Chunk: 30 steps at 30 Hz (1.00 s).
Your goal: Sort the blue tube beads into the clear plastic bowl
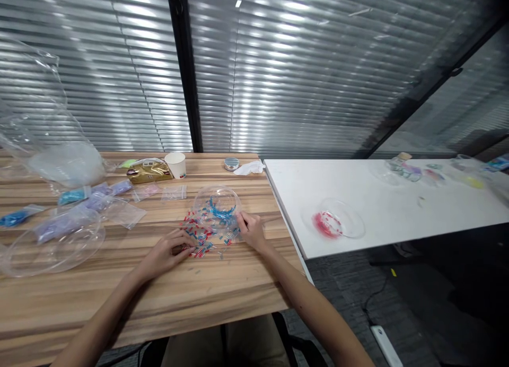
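A clear plastic bowl [218, 193] with blue tube-shaped pieces [221, 212] inside stands on the wood-patterned table. Red, blue and clear small pieces [204, 245] lie scattered in front of it and to its left. My right hand [251, 230] is closed on the bowl's right side. At the left edge of the scattered pieces, my left hand [172, 251] rests low on the table with curled fingers, thumb and fingertips together. Whatever is between those fingertips is too small to make out.
Behind are a paper cup [175, 164], a gold tissue pack [148, 171], a round tin [231, 164] and a crumpled tissue [250, 168]. Small bags [74, 195] and a large clear bowl [55, 266] lie left. A clear dish [350, 226] with red pieces sits on the white table [278, 197].
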{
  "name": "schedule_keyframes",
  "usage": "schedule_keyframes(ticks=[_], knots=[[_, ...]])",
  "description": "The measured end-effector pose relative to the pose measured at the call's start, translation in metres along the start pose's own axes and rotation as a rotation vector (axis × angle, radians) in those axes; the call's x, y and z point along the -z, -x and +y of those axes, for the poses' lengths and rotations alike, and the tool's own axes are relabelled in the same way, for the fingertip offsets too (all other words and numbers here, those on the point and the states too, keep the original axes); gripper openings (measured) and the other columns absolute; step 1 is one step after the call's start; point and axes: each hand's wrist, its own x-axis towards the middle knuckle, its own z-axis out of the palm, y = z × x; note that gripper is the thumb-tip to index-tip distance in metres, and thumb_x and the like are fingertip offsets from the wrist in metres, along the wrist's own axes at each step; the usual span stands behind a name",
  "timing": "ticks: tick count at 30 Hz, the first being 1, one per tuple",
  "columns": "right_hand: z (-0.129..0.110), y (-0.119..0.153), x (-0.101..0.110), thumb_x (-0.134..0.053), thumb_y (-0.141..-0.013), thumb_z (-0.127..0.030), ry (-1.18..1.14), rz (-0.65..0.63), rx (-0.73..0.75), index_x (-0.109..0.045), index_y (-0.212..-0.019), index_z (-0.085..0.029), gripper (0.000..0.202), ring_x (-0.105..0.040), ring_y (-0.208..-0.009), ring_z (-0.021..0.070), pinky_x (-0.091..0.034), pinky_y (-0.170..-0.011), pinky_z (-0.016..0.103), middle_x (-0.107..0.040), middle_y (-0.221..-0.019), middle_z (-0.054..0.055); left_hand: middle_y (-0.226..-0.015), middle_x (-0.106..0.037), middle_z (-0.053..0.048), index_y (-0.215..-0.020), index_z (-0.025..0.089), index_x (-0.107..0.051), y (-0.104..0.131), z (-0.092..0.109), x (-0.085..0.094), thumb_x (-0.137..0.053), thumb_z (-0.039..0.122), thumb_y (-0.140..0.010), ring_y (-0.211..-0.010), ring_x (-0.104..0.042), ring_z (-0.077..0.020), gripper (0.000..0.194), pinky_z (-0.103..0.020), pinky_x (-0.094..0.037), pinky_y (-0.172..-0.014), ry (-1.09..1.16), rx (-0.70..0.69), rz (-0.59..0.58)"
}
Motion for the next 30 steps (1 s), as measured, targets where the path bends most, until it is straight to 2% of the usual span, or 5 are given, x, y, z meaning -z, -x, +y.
schedule_keyframes(ticks=[14,30], knots=[[0.0022,-0.0005,-0.0023,-0.028,-0.100,-0.044,0.016,-0.018,0.021,-0.047,-0.057,-0.020,0.052,-0.039,-0.045,0.0112,-0.027,-0.052,0.026,-0.047,-0.048,-0.001,-0.092,-0.070,-0.005,-0.093,0.020,-0.067,-0.0001,-0.0005,0.0000,-0.053,0.027,-0.093,-0.086,-0.064,-0.0174,0.016,-0.028,-0.048,-0.079,-0.015,-0.020,-0.005],[0.0020,0.0006,-0.0011,-0.036,-0.100,-0.036,0.025,-0.101,0.062,-0.052,-0.061,-0.021,0.045,-0.043,-0.044,0.0122,-0.026,-0.051,0.026,-0.050,-0.050,-0.001,-0.090,-0.069,-0.005,-0.092,0.021,-0.068,-0.0013,0.0021,0.0012,-0.051,0.032,-0.093,-0.085,-0.063,-0.0185,0.020,-0.029,-0.049,-0.080,-0.028,0.013,-0.015]])
